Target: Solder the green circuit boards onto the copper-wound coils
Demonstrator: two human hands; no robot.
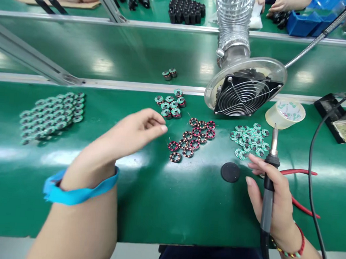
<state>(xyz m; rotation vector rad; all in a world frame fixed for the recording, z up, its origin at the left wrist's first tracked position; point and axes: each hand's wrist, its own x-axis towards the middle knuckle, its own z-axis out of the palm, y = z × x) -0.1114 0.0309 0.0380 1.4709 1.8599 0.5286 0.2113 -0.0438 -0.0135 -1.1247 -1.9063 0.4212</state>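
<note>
The right hand [275, 196] is closed around the grey handle of a soldering iron [269, 179], held upright with its metal tip pointing up, the forefinger stretched along the side; the left hand [134, 132] hovers with fingers loosely curled together and thumb against them, whether it pinches anything cannot be told; a blue wrist strap [76, 192] circles that arm.

Taking the soldering iron as the landmark: just left of it and lower on the green table [161, 207] lies a flat black disc [230, 172]; further left sits a cluster of red wound coils [191, 138], with the left hand's fingertips just short of it; above and left of those coils stands a small group of green-topped coils [171, 105]; far to the left lies a wide patch of green-and-grey rings [52, 115]; right beside the iron's tip is a heap of small green circuit boards [249, 140]; above the tip stands a fume fan [245, 91] with a wire grille, fed by a ribbed silver duct [234, 19]; up and right of the tip lies a roll of clear tape [285, 113]; red-handled cutters [299, 189] lie just right of it.
</note>
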